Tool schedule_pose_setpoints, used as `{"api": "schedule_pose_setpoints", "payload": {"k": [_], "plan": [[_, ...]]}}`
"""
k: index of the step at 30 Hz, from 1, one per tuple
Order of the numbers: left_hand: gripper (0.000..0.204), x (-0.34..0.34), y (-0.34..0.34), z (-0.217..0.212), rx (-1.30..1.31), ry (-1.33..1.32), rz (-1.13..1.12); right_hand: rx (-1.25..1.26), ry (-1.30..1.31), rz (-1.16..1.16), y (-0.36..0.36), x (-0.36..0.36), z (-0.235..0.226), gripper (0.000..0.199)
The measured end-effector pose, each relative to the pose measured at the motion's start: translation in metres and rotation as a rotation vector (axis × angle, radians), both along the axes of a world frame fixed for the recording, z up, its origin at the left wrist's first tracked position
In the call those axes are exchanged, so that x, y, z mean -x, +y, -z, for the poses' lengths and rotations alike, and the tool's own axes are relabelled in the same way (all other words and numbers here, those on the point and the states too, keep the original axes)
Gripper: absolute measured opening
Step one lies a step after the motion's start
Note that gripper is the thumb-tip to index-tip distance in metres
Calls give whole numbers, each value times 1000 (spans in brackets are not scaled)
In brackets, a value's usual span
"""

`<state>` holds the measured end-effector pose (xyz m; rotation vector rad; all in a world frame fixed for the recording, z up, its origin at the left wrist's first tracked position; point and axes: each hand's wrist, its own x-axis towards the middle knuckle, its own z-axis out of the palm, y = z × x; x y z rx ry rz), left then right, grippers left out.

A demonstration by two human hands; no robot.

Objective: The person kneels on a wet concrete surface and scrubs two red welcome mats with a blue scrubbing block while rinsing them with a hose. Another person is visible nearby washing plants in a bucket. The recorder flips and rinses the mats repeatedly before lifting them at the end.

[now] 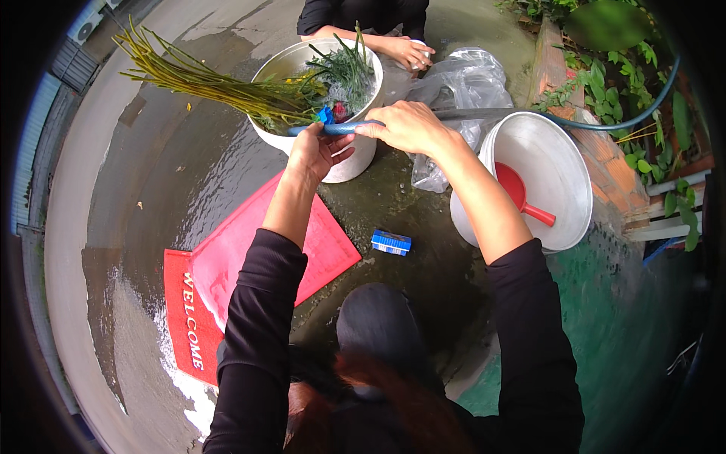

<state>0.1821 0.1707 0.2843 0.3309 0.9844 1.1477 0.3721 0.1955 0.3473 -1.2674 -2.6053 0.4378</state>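
Note:
A blue garden hose runs from its end over the near rim of a white bucket off to the right. My left hand pinches it near that end, beside a small bright blue piece. Farther right along it, my right hand is closed around the hose from above. Long green-yellow stems lean out of the bucket to the left. Dark green sprigs stand in it among foamy water, and a small dark red thing shows behind the hose.
Opposite me, another person's hands rest beside clear plastic sheeting. A second white bucket on the right holds a red dipper. A blue-and-white brush, pink mat and red doormat lie on wet ground.

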Motion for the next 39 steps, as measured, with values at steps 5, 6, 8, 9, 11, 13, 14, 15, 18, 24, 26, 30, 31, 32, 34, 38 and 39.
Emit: {"api": "schedule_pose_setpoints", "payload": {"k": [5,6,8,9,11,13,14,15,18,24,26,30,31,32,34,38,39], "plan": [[36,2,-1,-4,-45,-23,60,-129,-28,-53,8,5,-15,44],[38,6,-7,-9,-50,59,62,-165,-29,-49,9,9,-22,43],[38,5,-21,-18,-91,109,179,-187,-49,-31,22,6,-33,44],[38,10,-31,-20,-118,183,277,-217,-37,-18,26,3,-40,44],[37,27,-59,-15,-140,354,440,-194,-19,-10,34,2,-52,46],[37,49,-85,-6,-168,600,607,-146,-14,7,35,-10,-72,48],[37,64,-97,1,-180,721,701,-145,-3,20,33,-18,-80,49],[36,86,-112,10,-148,827,710,-114,-34,40,32,-23,-87,49],[33,166,-167,53,-13,1121,670,-59,-89,63,26,-28,-90,48],[32,261,-263,89,311,1137,275,-24,46,25,-9,-27,-94,42],[32,275,-292,108,425,1058,160,10,57,9,-29,-11,-95,38],[29,274,-303,154,470,857,73,-27,36,-94,-72,39,-86,32],[28,273,-302,166,482,862,32,-18,27,-113,-86,62,-81,33],[28,267,-292,179,480,863,-4,-20,10,-123,-98,81,-78,33],[28,256,-267,201,480,777,-85,-37,2,-161,-118,117,-63,34],[36,256,-222,238,482,113,-522,-44,-22,-282,-160,179,-29,32],[36,255,-214,239,469,28,-616,-66,-21,-320,-169,190,-21,32]]}}
